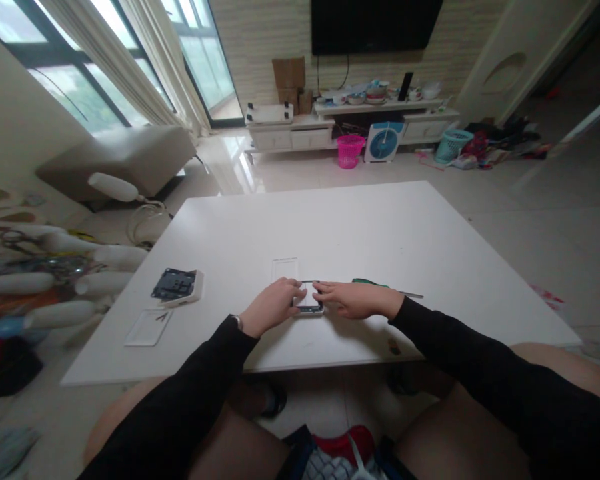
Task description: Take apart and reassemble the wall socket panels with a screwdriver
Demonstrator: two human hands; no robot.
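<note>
A small wall switch [308, 298], with a white face and a dark frame, lies on the white table [300, 227] between my hands. My left hand [276, 303] grips its left edge, thumb and fingers around the side. Bent over the right edge and face, the fingers of my right hand [353, 299] press on it from the other side. Partly behind my right wrist is a screwdriver [414, 295], its green handle just showing. A clear-white rectangular cover frame [285, 268] lies just beyond the switch.
At the table's left, a dark mounting frame [174, 283] sits on a white box [196, 288]. Nearer is a white cover plate [147, 328] with small screws [162, 316] on it. A small brown object [393, 346] lies near the front edge, right of centre.
</note>
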